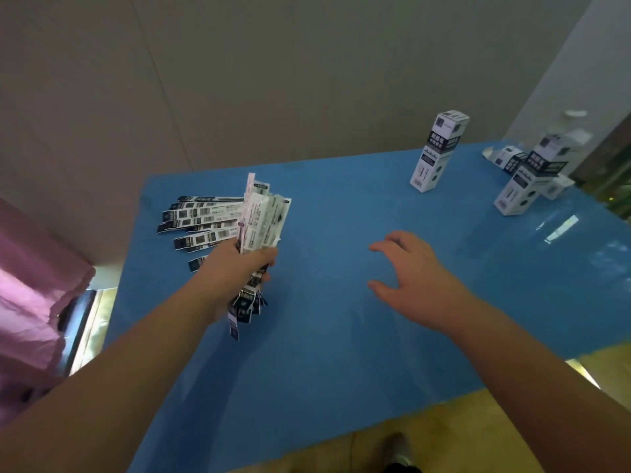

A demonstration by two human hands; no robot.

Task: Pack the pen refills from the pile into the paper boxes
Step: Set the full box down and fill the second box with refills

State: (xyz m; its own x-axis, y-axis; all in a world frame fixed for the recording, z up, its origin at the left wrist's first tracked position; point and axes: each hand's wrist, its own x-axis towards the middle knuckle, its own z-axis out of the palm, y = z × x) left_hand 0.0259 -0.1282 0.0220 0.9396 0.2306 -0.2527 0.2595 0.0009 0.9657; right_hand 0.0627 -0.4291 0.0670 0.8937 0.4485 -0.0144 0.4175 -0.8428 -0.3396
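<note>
Black-and-white barcoded refill packets (pixel 261 220) in left hand (pixel 235 271)

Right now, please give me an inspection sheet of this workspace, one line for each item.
Surface: blue table, glossy reflections at its right side.
Job's things: bundle of pen refills in the left hand; pile of pen refills lying flat beside it; one paper box upright at the far side; cluster of paper boxes at the far right, blurred.
Clutter: nothing seen.
Grippers: left hand grips the bundle; right hand holds nothing, fingers spread above the table.
Cables: nothing seen.
Surroundings: grey wall behind; pink fabric at left.
</note>
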